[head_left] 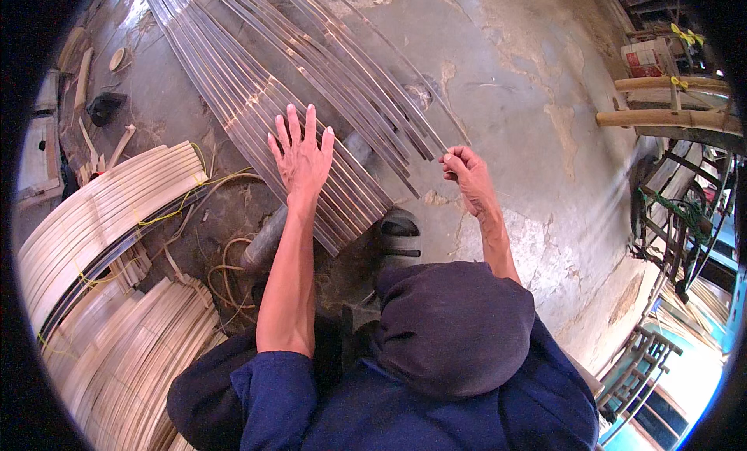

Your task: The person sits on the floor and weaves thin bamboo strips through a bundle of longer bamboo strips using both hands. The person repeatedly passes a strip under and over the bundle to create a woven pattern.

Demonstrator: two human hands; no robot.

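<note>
My left hand (302, 159) lies flat, fingers spread, on a row of long dark bamboo strips (253, 101) laid side by side. The strips run from the far left toward me, their near ends roughly even. Farther right, several looser bamboo strips (366, 112) lie apart from the row, with gaps between them. My right hand (469, 178) is closed, thumb and forefinger pinching the near end of one thin bamboo strip (428, 130) at the right side of these. A grey round pipe (264, 237) passes crosswise beneath the strips.
Bundles of pale split bamboo (113, 210) tied with yellow cord stand at the left, with more pale strips (156, 357) nearer me. A bamboo frame (673, 120) and racks (642, 369) line the right side. The concrete floor (513, 85) is stained and patchy. A dark object (398, 224) sits by the strip ends.
</note>
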